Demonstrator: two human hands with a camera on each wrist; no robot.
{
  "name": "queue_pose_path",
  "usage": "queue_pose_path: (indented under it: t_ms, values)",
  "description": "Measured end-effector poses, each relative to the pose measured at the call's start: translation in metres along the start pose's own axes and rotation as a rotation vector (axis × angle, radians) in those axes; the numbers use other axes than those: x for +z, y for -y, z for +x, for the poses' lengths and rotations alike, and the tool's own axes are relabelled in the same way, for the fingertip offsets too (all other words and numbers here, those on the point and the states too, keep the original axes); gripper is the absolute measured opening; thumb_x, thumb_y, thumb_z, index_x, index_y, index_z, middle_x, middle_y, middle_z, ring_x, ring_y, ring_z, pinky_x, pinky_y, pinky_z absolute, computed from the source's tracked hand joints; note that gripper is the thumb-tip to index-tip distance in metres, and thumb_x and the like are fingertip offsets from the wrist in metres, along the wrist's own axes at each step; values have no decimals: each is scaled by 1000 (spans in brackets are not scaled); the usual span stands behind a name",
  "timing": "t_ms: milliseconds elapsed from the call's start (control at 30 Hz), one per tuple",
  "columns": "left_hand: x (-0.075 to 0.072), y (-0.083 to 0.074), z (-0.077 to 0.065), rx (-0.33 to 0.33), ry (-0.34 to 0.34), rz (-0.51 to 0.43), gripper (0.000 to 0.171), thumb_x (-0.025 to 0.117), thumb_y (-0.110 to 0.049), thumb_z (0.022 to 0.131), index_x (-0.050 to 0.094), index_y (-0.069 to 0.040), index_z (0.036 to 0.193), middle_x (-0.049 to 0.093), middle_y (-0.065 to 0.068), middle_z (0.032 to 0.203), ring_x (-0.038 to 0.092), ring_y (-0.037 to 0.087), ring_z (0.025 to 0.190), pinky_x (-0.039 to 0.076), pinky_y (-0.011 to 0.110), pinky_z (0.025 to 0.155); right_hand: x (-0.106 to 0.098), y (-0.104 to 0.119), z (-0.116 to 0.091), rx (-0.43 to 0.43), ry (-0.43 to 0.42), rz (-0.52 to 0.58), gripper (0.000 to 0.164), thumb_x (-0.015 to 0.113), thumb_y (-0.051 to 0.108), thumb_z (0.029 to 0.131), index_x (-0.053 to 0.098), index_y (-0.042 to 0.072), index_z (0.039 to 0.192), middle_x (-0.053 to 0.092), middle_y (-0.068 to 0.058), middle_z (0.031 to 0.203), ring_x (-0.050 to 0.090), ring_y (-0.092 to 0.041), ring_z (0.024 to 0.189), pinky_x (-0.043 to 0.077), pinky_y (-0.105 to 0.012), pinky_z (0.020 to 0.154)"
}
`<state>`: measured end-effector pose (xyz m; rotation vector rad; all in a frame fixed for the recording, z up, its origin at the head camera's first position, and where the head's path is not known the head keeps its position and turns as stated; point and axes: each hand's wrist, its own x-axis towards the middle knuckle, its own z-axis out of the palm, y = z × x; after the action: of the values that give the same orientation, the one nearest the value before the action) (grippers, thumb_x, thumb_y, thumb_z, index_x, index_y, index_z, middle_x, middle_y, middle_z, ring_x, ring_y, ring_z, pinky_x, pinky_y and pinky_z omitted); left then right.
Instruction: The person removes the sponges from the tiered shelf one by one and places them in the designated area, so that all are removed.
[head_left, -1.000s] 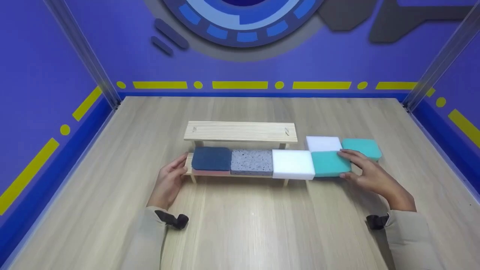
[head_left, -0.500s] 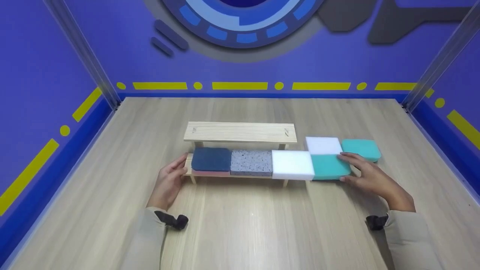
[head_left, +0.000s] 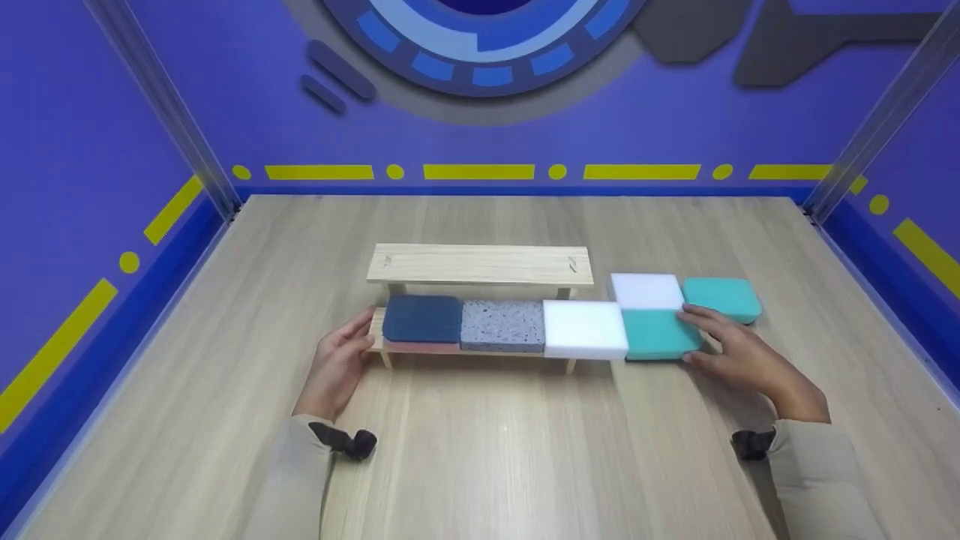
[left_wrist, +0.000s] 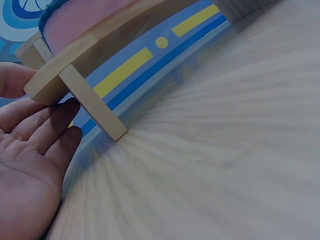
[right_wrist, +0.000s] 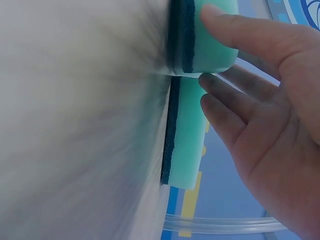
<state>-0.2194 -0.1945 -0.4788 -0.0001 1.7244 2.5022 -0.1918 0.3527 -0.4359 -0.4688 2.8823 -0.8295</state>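
My left hand (head_left: pixel 337 367) holds the left end of the front wooden stand (head_left: pixel 379 341); in the left wrist view its fingers lie under the board's end. On this stand sit a dark blue sponge (head_left: pixel 422 319) with a pink lower layer, a speckled grey block (head_left: pixel 502 326) and a white foam block (head_left: pixel 585 330), side by side. My right hand (head_left: pixel 739 360) pinches a teal sponge (head_left: pixel 660 334) between thumb and fingers. That sponge, with a dark scouring layer (right_wrist: pixel 188 37), lies against the white block's right side, beyond the stand's right legs.
A second wooden stand (head_left: pixel 480 264) stands just behind the front one. Behind the gripped sponge lie another white block (head_left: pixel 646 290) and another teal sponge (head_left: pixel 721 298). Blue walls (head_left: pixel 480 142) bound the wooden table (head_left: pixel 495 465) at the back and sides.
The teal sponge in my right hand has shifted slightly towards me, its front edge now level with the white block's. It has stayed put over the last half second. My left hand has not moved.
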Motion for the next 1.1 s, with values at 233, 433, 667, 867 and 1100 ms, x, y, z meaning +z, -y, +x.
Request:
queue_pose_path:
  t_ms: [233, 433, 667, 867, 1100]
  values:
    - [-1, -1, -1, 0, 2, 0, 56, 42, 9, 93, 25, 12, 146, 23, 24, 156, 24, 29, 145, 32, 29, 112, 0, 0, -1, 9, 11, 14, 65, 64, 16, 91, 36, -2, 146, 25, -29, 153, 29, -54, 134, 32, -66, 103]
    - [-1, 0, -1, 5, 7, -10, 56, 41, 10, 92, 23, 12, 146, 22, 24, 156, 23, 30, 146, 16, 42, 119, 0, 1, -1, 2, 14, 30, 65, 65, 23, 92, 37, -2, 145, 25, -30, 152, 32, -55, 132, 35, -64, 101]
    - [0, 0, -1, -15, -6, -12, 57, 41, 9, 93, 23, 11, 147, 21, 23, 157, 20, 29, 147, 15, 41, 120, -1, 2, -2, -29, -10, 27, 64, 64, 26, 92, 39, -3, 143, 28, -31, 150, 37, -54, 130, 35, -65, 100]
    - [0, -1, 0, -10, -6, -2, 57, 42, 9, 93, 24, 10, 147, 23, 21, 157, 23, 28, 146, 19, 39, 119, -4, 4, -3, 0, -18, 22, 66, 63, 32, 92, 40, 1, 145, 29, -27, 152, 35, -51, 133, 32, -66, 102]
    - [-1, 0, 0, -11, 10, -1, 57, 41, 9, 93, 22, 11, 147, 20, 22, 158, 19, 28, 147, 16, 41, 120, -6, 11, -3, -42, -110, 16, 60, 63, 30, 93, 44, 1, 142, 37, -25, 149, 34, -49, 134, 32, -64, 101]
